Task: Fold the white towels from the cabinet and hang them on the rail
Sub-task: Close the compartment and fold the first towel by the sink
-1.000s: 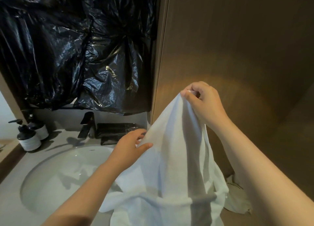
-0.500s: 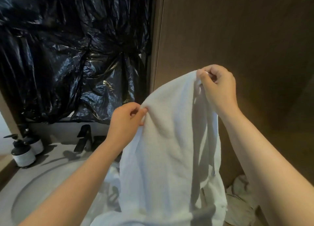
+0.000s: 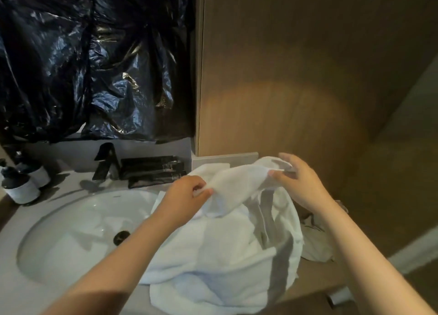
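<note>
A large white towel (image 3: 220,255) with a grey stripe lies bunched on the counter, partly over the right rim of the sink. Its upper edge is stretched between my two hands just above the pile. My left hand (image 3: 184,197) pinches that edge at the left. My right hand (image 3: 296,179) pinches the other end at the right, near the wooden wall. No rail is in view.
A white oval sink (image 3: 71,231) is set in the grey counter, with a black tap (image 3: 105,160) and dark boxes (image 3: 151,170) behind it. Two pump bottles (image 3: 21,184) stand far left. Black plastic sheeting (image 3: 94,59) covers the mirror. Crumpled cloth (image 3: 315,241) lies right of the towel.
Both hands have come down from chest height to just above the counter, lowering the towel so most of it now rests bunched on the counter and sink edge.
</note>
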`<state>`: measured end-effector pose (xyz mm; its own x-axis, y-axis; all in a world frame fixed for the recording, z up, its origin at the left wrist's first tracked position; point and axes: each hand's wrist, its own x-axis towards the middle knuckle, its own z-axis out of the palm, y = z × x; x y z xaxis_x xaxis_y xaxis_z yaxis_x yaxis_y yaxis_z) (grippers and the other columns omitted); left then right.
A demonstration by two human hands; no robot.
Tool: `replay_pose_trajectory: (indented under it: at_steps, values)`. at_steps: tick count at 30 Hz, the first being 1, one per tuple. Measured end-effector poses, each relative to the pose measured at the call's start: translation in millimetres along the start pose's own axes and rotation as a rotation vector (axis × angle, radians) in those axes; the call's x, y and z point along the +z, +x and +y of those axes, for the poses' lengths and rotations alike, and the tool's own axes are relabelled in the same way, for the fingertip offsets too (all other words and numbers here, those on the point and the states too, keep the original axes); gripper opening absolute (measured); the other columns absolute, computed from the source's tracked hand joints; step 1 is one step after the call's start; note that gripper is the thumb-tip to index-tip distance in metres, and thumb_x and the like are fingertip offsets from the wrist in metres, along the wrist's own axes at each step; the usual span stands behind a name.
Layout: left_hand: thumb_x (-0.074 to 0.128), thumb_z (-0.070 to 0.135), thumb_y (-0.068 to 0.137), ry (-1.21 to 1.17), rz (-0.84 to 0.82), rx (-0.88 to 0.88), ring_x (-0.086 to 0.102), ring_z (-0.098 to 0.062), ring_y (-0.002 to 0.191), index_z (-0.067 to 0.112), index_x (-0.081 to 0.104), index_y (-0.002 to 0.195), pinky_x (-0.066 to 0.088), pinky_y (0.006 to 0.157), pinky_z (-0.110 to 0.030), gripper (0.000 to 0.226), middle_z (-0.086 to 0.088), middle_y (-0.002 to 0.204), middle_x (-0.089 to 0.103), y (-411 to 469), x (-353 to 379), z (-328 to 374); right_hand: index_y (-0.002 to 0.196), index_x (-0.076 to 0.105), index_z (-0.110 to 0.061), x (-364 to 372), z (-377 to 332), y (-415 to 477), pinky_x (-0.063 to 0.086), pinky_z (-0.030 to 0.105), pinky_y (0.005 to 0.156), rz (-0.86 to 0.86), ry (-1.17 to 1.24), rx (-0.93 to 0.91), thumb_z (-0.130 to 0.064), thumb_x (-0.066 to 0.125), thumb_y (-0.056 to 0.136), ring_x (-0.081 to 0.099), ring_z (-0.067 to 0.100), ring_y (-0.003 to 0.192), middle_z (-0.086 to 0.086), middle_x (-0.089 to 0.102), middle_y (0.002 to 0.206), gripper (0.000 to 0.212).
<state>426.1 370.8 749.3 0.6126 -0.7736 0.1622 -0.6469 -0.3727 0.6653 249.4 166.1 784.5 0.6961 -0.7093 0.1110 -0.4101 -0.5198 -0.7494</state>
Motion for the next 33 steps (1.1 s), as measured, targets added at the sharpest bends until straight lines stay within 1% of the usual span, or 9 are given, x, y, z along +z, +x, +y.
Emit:
replay_pose_trajectory:
  at_steps: [2,6,8,10,13,17,20,27,33]
  values:
    - [0.063,0.038,0.091,-0.001,-0.055,0.028,0.047,-0.006,0.074,0.030,0.055,0.072,0.030,0.060,-0.010,0.022,0.012,0.074,0.052,-8,17,-3,0.138,0.049,-0.028,4,22,-17,0.042,0.009,0.068,-0.006,0.000,0.046,-0.043,0.062,0.091,0.051,-0.006,0.089,-0.007,0.045,0.143,0.051]
    - [0.064,0.048,0.087,0.003,-0.177,-0.013,0.055,-0.008,0.087,0.021,0.068,0.099,0.041,0.075,-0.018,0.029,0.002,0.101,0.061,-15,45,-6,0.130,0.055,-0.026,6,58,-51,0.049,0.029,0.090,0.004,0.029,0.190,-0.043,0.064,0.089,0.054,0.010,0.107,-0.001,0.051,0.140,0.045]
    - [0.066,0.050,0.085,0.025,-0.223,-0.039,0.055,-0.013,0.095,0.021,0.064,0.114,0.044,0.086,-0.023,0.042,0.001,0.111,0.056,-16,56,-7,0.141,0.044,-0.024,11,75,-69,0.047,0.038,0.098,0.021,0.052,0.320,-0.049,0.066,0.085,0.050,0.023,0.124,0.003,0.042,0.149,0.065]
    - [0.066,0.056,0.082,0.060,-0.280,-0.073,0.049,-0.020,0.116,0.024,0.055,0.130,0.040,0.102,-0.029,0.059,-0.002,0.128,0.048,-17,66,-8,0.153,0.023,-0.023,20,91,-86,0.036,0.047,0.109,-0.008,0.090,0.469,-0.061,0.067,0.078,0.033,0.029,0.141,0.003,0.024,0.160,0.095]
    - [0.062,0.065,0.079,0.096,-0.354,-0.147,0.022,-0.024,0.144,0.030,0.040,0.144,0.023,0.118,-0.035,0.077,-0.004,0.157,0.021,-18,80,-12,0.155,-0.007,-0.029,41,105,-101,0.026,0.050,0.115,-0.109,0.273,0.631,-0.074,0.059,0.069,0.017,0.031,0.148,0.001,0.003,0.165,0.119]
    - [0.065,0.066,0.076,0.128,-0.349,-0.155,0.023,-0.022,0.144,0.032,0.041,0.143,0.024,0.116,-0.033,0.080,-0.001,0.159,0.019,-22,91,-18,0.148,-0.024,-0.042,67,106,-99,0.043,0.062,0.100,-0.224,0.616,0.818,-0.078,0.056,0.062,0.015,0.043,0.146,-0.003,-0.008,0.164,0.123]
    - [0.068,0.062,0.076,0.116,-0.299,-0.144,0.036,-0.019,0.137,0.032,0.050,0.136,0.031,0.113,-0.029,0.070,0.002,0.156,0.027,-28,89,-24,0.146,-0.023,-0.048,84,102,-91,0.041,0.068,0.097,-0.276,0.874,0.862,-0.077,0.058,0.063,0.015,0.046,0.145,-0.003,-0.002,0.164,0.120]
    - [0.073,0.050,0.079,0.064,-0.211,-0.171,0.038,-0.017,0.136,0.028,0.054,0.132,0.031,0.113,-0.028,0.060,0.001,0.153,0.032,-32,91,-41,0.150,-0.006,-0.048,118,94,-62,0.036,0.074,0.097,-0.305,0.923,0.846,-0.075,0.065,0.058,0.034,0.038,0.138,-0.001,0.028,0.156,0.119]
    - [0.075,0.045,0.078,0.034,-0.191,-0.194,0.038,-0.017,0.136,0.026,0.055,0.131,0.030,0.113,-0.028,0.060,-0.002,0.151,0.035,-2,81,-58,0.150,-0.012,-0.045,137,81,-33,0.041,0.067,0.097,-0.232,0.984,0.837,-0.072,0.063,0.068,0.037,0.035,0.137,-0.006,0.025,0.158,0.115]
